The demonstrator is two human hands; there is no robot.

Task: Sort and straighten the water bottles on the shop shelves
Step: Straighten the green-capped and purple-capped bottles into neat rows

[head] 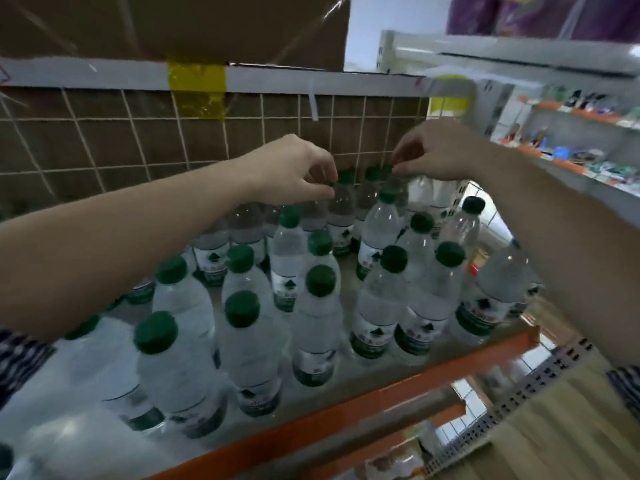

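Note:
Several clear water bottles with green caps [318, 299] stand in loose rows on a shelf [346, 403] with an orange front edge. Both my arms reach to the back row. My left hand [294, 168] pinches the cap of a back-row bottle [337, 209] with fingertips curled round it. My right hand [440, 150] pinches the cap of another back-row bottle [398, 188] further right. Both held bottles stand upright against the wire grid. A gap runs down the middle of the shelf between the left and right groups of bottles.
A wire grid [173, 140] backs the shelf, with brown cardboard [173, 26] above and yellow tape [196, 88] on the rail. To the right, other shelves [571, 143] hold small goods. A lower shelf [415, 445] and wood floor [554, 427] lie below.

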